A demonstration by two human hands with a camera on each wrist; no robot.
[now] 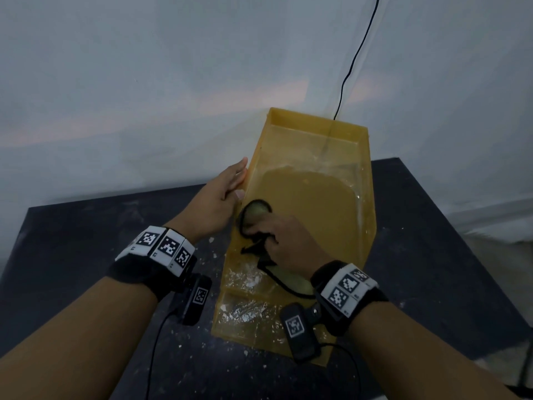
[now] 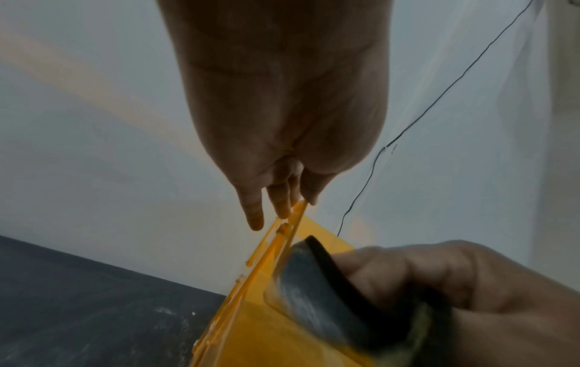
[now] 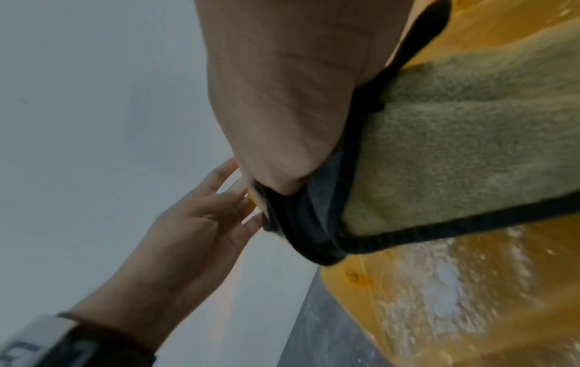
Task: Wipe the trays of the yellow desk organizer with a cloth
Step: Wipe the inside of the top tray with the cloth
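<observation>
**Pale wall, dark table, yellow organizer mid-wipe**

Pale grey wall (image 1: 144, 82) behind, with a thin black cable (image 1: 357, 53) running down it from 12 o'clock toward the organizer's far edge. Dark table (image 1: 86, 241) below, speckled with white crumbs (image 1: 213, 239). Yellow desk organizer (image 1: 314, 197) at the table's centre, stepped trays rising toward 12 o'clock, white dust on the near trays at 6 o'clock.

Left hand (image 1: 222, 197) at 9 o'clock of the organizer, fingers (image 2: 255, 211) straight and flat against the outer side wall, thumb hooked over the rim; bracing, not clenched around anything.

Right hand (image 1: 285, 241) inside a middle tray, fingers curled and grasping a bunched cloth (image 1: 255, 212), pressing it down on the tray floor near the left wall. Cloth yellow-green with black edging (image 3: 439, 228), grey on the other face, a corner trailing back toward 6 o'clock under the wrist.

Marker-tagged wristbands (image 1: 164, 246) on both wrists.
</observation>
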